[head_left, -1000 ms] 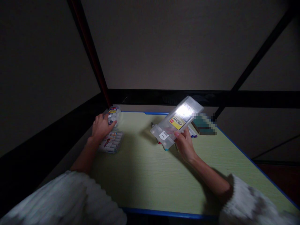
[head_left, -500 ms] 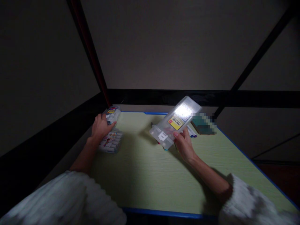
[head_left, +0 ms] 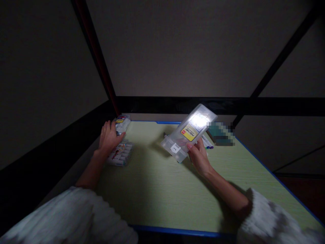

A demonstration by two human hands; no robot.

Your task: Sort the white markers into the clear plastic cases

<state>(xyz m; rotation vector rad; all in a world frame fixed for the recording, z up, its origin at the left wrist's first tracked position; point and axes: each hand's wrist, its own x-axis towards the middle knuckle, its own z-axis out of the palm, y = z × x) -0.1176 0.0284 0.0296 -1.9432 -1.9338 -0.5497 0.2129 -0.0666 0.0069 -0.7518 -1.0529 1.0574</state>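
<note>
My right hand grips a clear plastic marker case by its lower edge, thumb on the front. The case is tilted above the table, with a yellow label and a glare spot on its face. Partly hidden behind it lie several loose markers, some with purple and green ends. On the left, my left hand is open, fingers extended, beside a clear marker pack. Just nearer lies a second marker pack with a printed picture and several white markers. Whether the left hand touches either pack, I cannot tell.
A green book-like item, partly pixelated, lies at the table's right back edge. The pale green table has a blue rim. Dark walls and a black rail stand behind it.
My left fingers have straightened and lifted slightly. The case in my right hand has shifted a little to the left, and more of the loose markers' ends show beside it.
</note>
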